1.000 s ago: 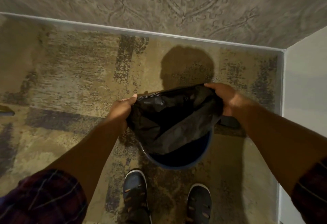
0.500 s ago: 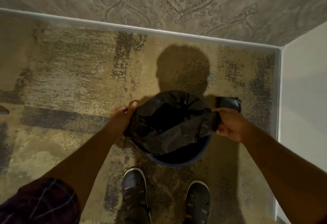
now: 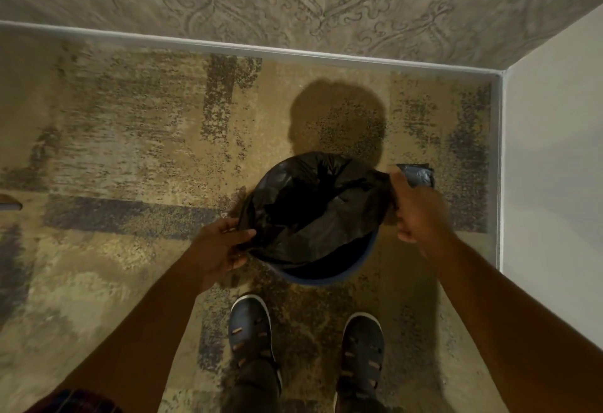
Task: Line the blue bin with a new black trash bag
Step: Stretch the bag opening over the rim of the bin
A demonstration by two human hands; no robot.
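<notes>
One view: head camera, looking down.
Blue bin (image 3: 329,277): stands on the carpet (image 3: 130,138) at frame centre; only its 6 o'clock rim is uncovered.
Black trash bag (image 3: 310,207): draped over the bin mouth, covering the rim from 9 through 12 to 3 o'clock.
Left hand (image 3: 218,249): at the bin's 8 o'clock, fingers closed, pinching the bag edge.
Right hand (image 3: 419,207): at 3 o'clock, fingers curled, gripping the bag edge.
Folded black packet (image 3: 417,176): on the carpet at 2 o'clock, just beyond the right hand.
Shoes (image 3: 249,327): at 6 o'clock, near the bin.

Patterned carpet (image 3: 137,138) under blue bin (image 3: 329,277), perhaps folded bags (image 3: 417,176).
</notes>
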